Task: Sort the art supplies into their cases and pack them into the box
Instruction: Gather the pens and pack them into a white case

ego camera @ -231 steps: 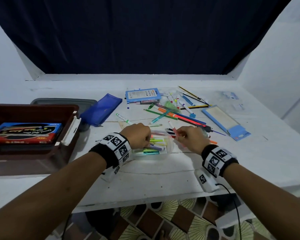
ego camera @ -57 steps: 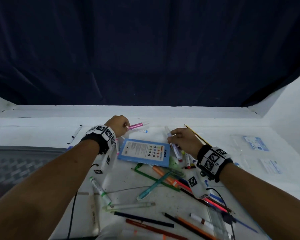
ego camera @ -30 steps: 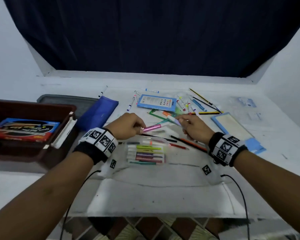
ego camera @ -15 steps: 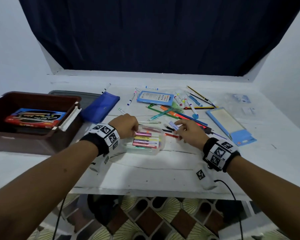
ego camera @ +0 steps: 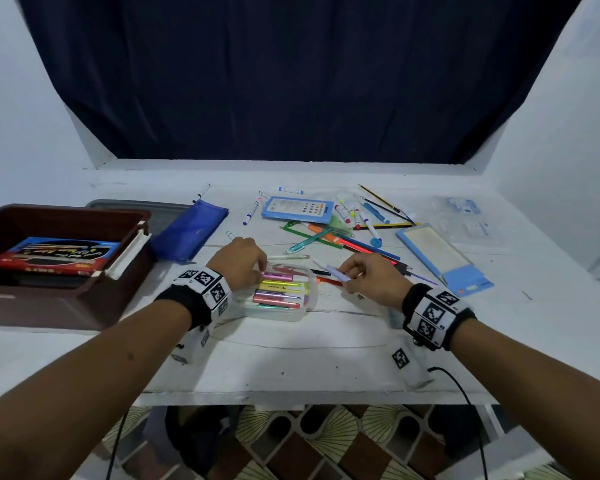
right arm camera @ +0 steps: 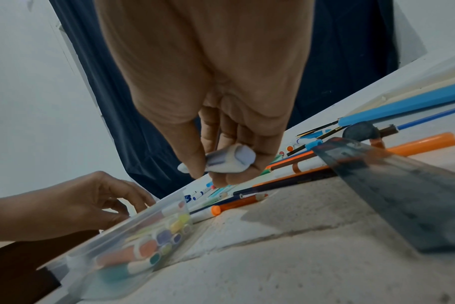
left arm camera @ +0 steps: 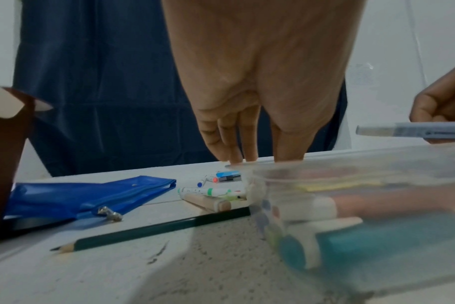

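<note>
From the head view, the left hand (ego camera: 238, 259) rests on the left end of a clear case (ego camera: 280, 293) near the front edge of the desk (ego camera: 291, 362). Its fingers curl down onto the pens inside. The right hand (ego camera: 368, 277) is just right of the case and pinches a pale purple marker (ego camera: 336, 274) between thumb and fingers. A brown box (ego camera: 66, 299) sits at the left edge with a flat pack (ego camera: 54, 252) in it. A blue pouch (ego camera: 187, 232) lies beside the box. More pens and pencils (ego camera: 343, 233) lie loose toward the back of the desk.

From the left wrist view, the fingers (left arm camera: 229, 135) point down, close together, tips touching the rim of the case. A green pencil (left arm camera: 153, 229) lies next to it.

From the right wrist view, thumb and fingers are clamped on the marker (right arm camera: 221, 157), held up off the desk. A dark ruler (right arm camera: 403, 197) lies near.
</note>
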